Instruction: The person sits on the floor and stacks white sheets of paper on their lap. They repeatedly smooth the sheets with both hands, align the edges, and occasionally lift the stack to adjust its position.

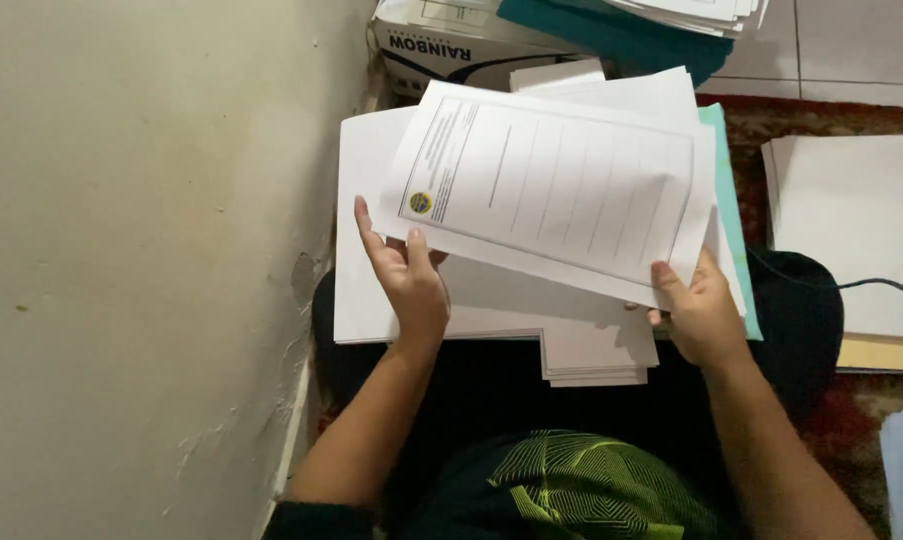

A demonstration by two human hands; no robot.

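A white printed sheet (pixel 557 190) with a ruled table and a small round emblem is held up, tilted, over a loose pile of white papers (pixel 372 200) on my lap. My left hand (pixel 410 280) grips the sheet's near left corner, thumb on top. At the near right corner, my right hand (pixel 702 310) pinches the same sheet. Under the pile a thinner stack of papers (pixel 597 355) sticks out toward me. A teal folder edge (pixel 734 210) shows on the pile's right side.
A beige wall (pixel 142 250) runs close along the left. A paper box (pixel 452 50) and a teal folder (pixel 622 35) with papers sit at the far side. Another white stack (pixel 852 220) lies right, crossed by a black cable (pixel 872 285), on a patterned carpet (pixel 842 115).
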